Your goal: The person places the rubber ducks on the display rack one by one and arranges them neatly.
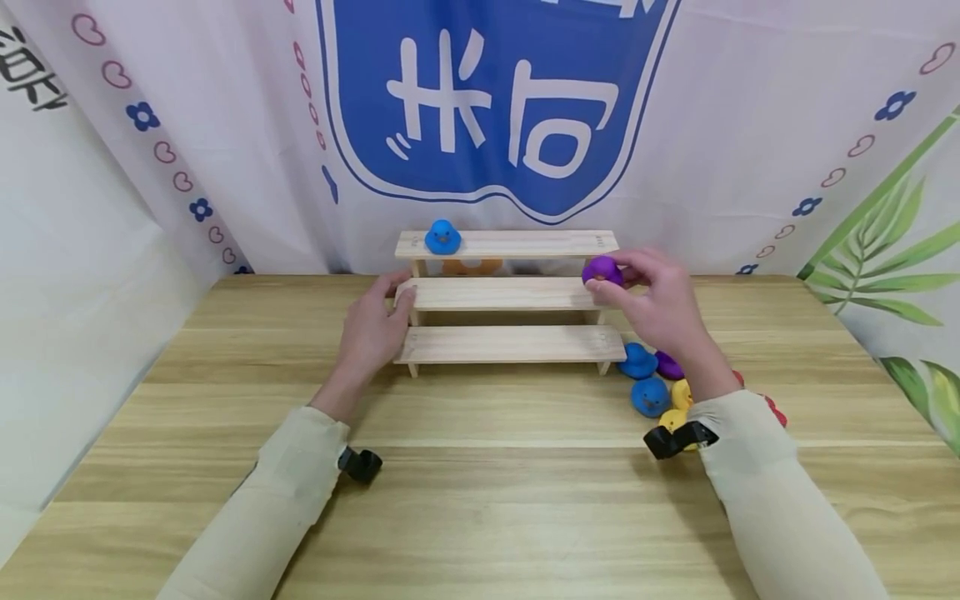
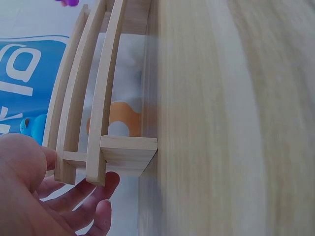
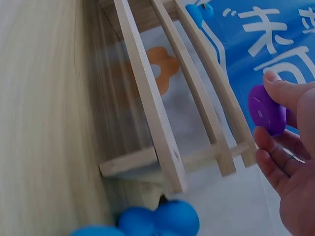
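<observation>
A three-tier wooden stand (image 1: 510, 344) rises in steps on the table. At its left end my left hand (image 1: 377, 327) grips the middle shelf, thumb on one side and fingers on the other in the left wrist view. Between thumb and fingers my right hand (image 1: 660, 296) pinches a purple rubber duck (image 1: 602, 271), held above the right end of the middle shelf; its flat underside shows in the right wrist view. One blue rubber duck (image 1: 442, 237) sits toward the left on the top shelf.
Right of the stand lie blue ducks (image 1: 650, 397), another purple duck (image 1: 669, 365), yellow ducks (image 1: 681, 394) and red ones (image 1: 776, 412), partly hidden by my right forearm. Behind the stand hangs a white curtain (image 1: 262, 158) with a blue emblem.
</observation>
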Action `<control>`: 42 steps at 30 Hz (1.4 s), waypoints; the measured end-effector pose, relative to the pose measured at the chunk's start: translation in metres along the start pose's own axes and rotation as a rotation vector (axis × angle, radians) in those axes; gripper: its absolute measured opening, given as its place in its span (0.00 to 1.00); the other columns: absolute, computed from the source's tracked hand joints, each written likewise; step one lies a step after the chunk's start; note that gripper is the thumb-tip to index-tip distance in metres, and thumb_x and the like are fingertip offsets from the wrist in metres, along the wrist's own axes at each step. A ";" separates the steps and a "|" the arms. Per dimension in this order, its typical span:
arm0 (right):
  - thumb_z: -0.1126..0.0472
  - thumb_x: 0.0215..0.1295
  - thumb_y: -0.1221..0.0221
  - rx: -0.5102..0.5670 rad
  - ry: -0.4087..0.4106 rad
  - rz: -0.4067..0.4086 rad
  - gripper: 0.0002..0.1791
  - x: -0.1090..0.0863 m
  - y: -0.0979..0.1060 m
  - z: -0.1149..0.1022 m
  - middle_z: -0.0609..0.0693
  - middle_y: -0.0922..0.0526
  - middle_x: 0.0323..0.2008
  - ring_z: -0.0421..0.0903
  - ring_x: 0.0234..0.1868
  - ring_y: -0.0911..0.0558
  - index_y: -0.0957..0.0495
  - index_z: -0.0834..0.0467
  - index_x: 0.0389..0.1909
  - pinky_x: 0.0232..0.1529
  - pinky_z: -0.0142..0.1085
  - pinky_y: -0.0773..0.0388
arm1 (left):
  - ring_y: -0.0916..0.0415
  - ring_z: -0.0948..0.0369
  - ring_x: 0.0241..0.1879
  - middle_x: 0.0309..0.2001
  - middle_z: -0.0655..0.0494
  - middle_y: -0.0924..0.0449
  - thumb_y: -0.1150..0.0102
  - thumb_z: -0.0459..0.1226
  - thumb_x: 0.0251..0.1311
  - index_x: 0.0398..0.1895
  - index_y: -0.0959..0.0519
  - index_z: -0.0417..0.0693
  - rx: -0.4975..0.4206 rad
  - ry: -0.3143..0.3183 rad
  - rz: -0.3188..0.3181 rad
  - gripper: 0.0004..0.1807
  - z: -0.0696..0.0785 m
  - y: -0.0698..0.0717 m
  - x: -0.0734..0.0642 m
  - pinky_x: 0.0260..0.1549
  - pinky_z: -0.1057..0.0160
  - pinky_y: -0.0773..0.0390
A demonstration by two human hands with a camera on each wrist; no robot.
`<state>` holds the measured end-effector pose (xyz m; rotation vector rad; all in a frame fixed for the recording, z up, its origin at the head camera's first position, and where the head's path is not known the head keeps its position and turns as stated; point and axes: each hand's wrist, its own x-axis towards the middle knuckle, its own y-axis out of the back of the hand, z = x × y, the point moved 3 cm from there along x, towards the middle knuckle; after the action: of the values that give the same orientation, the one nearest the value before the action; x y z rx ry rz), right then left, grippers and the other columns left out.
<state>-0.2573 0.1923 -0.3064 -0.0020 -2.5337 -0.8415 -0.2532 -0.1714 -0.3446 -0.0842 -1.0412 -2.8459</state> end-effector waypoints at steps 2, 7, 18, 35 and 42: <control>0.53 0.70 0.30 0.006 0.002 -0.021 0.19 0.004 -0.005 -0.004 0.56 0.16 0.51 0.47 0.48 0.20 0.14 0.59 0.57 0.47 0.27 0.24 | 0.40 0.62 0.16 0.71 0.41 0.25 0.55 0.49 0.83 0.79 0.32 0.53 0.005 -0.002 0.007 0.27 -0.001 0.000 0.000 0.22 0.59 0.30; 0.51 0.72 0.32 0.002 0.013 -0.056 0.21 0.012 -0.014 -0.011 0.54 0.15 0.54 0.50 0.51 0.18 0.15 0.56 0.60 0.50 0.30 0.23 | 0.40 0.62 0.15 0.70 0.41 0.24 0.55 0.49 0.83 0.79 0.32 0.53 0.011 -0.014 0.015 0.27 -0.003 0.000 0.000 0.23 0.58 0.30; 0.50 0.74 0.33 -0.012 -0.022 -0.093 0.25 0.028 -0.031 -0.022 0.57 0.15 0.57 0.54 0.54 0.18 0.19 0.53 0.67 0.56 0.47 0.20 | 0.40 0.63 0.15 0.70 0.39 0.25 0.55 0.49 0.83 0.79 0.32 0.53 0.000 -0.017 0.004 0.27 0.000 0.000 -0.001 0.19 0.63 0.32; 0.49 0.76 0.36 0.012 -0.067 -0.191 0.25 0.053 -0.064 -0.039 0.54 0.18 0.65 0.54 0.63 0.20 0.22 0.50 0.70 0.66 0.50 0.20 | 0.34 0.57 0.23 0.72 0.40 0.26 0.56 0.50 0.83 0.80 0.33 0.54 0.019 0.005 0.002 0.28 -0.001 -0.001 -0.001 0.35 0.57 0.27; 0.48 0.78 0.39 -0.009 -0.106 -0.207 0.25 0.064 -0.073 -0.042 0.53 0.19 0.67 0.53 0.64 0.22 0.24 0.48 0.72 0.66 0.49 0.20 | 0.35 0.59 0.20 0.71 0.39 0.25 0.56 0.50 0.84 0.80 0.33 0.54 0.017 -0.006 0.004 0.28 -0.001 -0.001 0.000 0.28 0.57 0.28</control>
<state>-0.3068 0.1004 -0.2904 0.2223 -2.6621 -0.9547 -0.2529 -0.1714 -0.3457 -0.0933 -1.0645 -2.8349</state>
